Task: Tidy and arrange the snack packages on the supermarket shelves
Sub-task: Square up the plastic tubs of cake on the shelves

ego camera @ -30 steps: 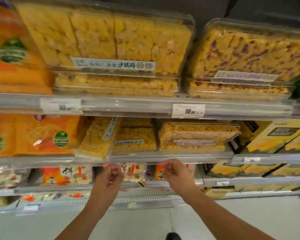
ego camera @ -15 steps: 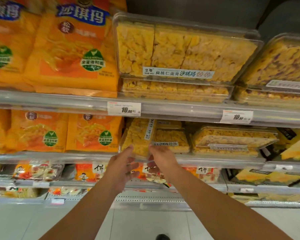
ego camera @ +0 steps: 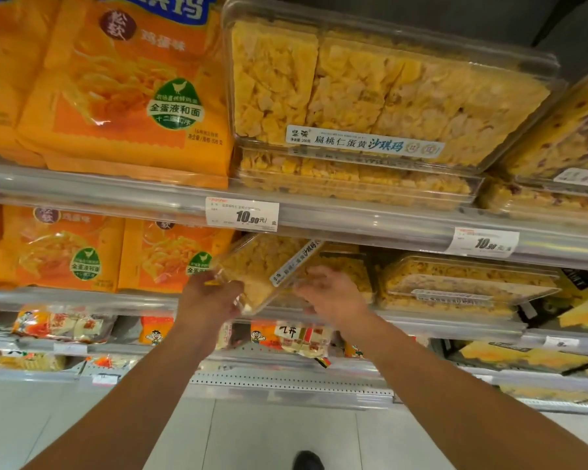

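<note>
Far left, upper shelf: large orange snack bags [ego camera: 126, 93] standing upright, front edges at the shelf lip. Below them on the middle shelf [ego camera: 65, 296], two smaller orange bags [ego camera: 62, 249] side by side, same green egg badge. Lower shelf at left holds small wrapped rice-cracker packs [ego camera: 62, 325], partly blurred. Centre: left hand [ego camera: 211, 295] curled around the lower-left corner of a clear plastic snack box [ego camera: 269, 269], fingers closed on it, thumb side toward the orange bags. The box is full of yellow flaky pastry, tilted hard with its white label strip running diagonally up to the right; it sits at the front edge of the middle shelf, its lower corner sticking out past the lip, its upper end tucked under the price tag [ego camera: 242, 215] reading 10.90. Right hand [ego camera: 333, 293] is just beside the box on its right edge, fingers bent and touching the plastic; motion-blurred, so cannot tell whether it is really gripping or only resting there. Behind the right hand, another yellow box lies flat on the same shelf. Above centre, upper shelf: two stacked clear boxes [ego camera: 370, 96] of the same pastry, top one leaning back. Right of the hands, a flat stack of clear boxes with dark-flecked pastry [ego camera: 462, 279]. Far right: second price tag [ego camera: 486, 242], more flecked boxes above, yellow cartons [ego camera: 584, 310] below.
</note>
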Available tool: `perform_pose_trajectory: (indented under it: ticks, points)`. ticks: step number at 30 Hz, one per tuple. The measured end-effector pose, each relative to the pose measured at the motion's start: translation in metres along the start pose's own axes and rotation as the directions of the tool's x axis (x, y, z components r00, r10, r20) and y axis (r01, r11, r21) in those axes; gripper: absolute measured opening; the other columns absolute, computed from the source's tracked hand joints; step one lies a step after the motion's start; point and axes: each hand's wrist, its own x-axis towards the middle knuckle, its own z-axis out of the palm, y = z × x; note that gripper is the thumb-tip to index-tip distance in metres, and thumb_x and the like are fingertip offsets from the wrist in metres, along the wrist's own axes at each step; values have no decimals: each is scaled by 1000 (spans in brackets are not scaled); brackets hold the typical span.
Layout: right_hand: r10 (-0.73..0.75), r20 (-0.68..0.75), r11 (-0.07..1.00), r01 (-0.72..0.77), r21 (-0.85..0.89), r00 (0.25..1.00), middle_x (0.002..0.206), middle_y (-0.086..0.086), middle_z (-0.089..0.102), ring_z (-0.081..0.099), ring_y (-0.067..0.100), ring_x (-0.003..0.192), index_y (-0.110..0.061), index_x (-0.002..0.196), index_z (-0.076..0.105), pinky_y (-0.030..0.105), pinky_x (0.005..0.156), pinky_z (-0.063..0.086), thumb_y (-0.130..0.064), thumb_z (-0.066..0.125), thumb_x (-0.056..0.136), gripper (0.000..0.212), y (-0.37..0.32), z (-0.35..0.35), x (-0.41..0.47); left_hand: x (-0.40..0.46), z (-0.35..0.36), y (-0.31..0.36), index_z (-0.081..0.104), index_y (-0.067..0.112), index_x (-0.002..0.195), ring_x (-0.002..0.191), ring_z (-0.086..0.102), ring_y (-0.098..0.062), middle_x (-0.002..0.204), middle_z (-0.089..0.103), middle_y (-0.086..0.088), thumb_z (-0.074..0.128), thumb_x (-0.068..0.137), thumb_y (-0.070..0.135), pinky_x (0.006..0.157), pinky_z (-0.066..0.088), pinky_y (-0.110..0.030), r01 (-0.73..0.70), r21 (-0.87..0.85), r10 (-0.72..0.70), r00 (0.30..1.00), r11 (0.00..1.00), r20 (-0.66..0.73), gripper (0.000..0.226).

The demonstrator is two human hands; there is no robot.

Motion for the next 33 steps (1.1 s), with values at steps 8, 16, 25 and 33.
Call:
perform_pose_trajectory:
  ticks: [8,16,25,33]
  points:
    - [-123,-132,446,-64,-893,983,94,1,59,58,15,82,-15,124,53,25,65,46,-42,36,101,39,-32,-82,22,6,-4,14,60,19,90,88,65,-38,99,65,-26,62,70,-8,71,53,-38,-376,298,333,924,877,186,34]
    - [43,-25,520,-43,-853,999,83,0,50,53,19,87,-17,104,41,29,80,40,-33,39,103,16,-30,-96,36,34,-2,7,57,20,108,76,61,7,79,62,17,54,83,-17,69,47,-9,-478,318,431,878,819,208,45]
    - [61,17,500,-16,-866,998,70,0,41,44,15,67,-16,71,38,23,65,37,-19,38,104,33,-30,-100,37,38,0,3,62,17,110,85,64,-6,86,64,7,64,87,5,78,52,-19,-611,539,610,764,580,210,26]
    - [42,25,452,4,-892,999,73,-1,42,45,12,67,-14,85,42,22,57,37,-13,40,102,17,-32,-95,35,44,-3,11,61,8,113,93,65,-25,93,66,-5,63,87,1,82,56,-39,-600,609,597,764,519,243,27]
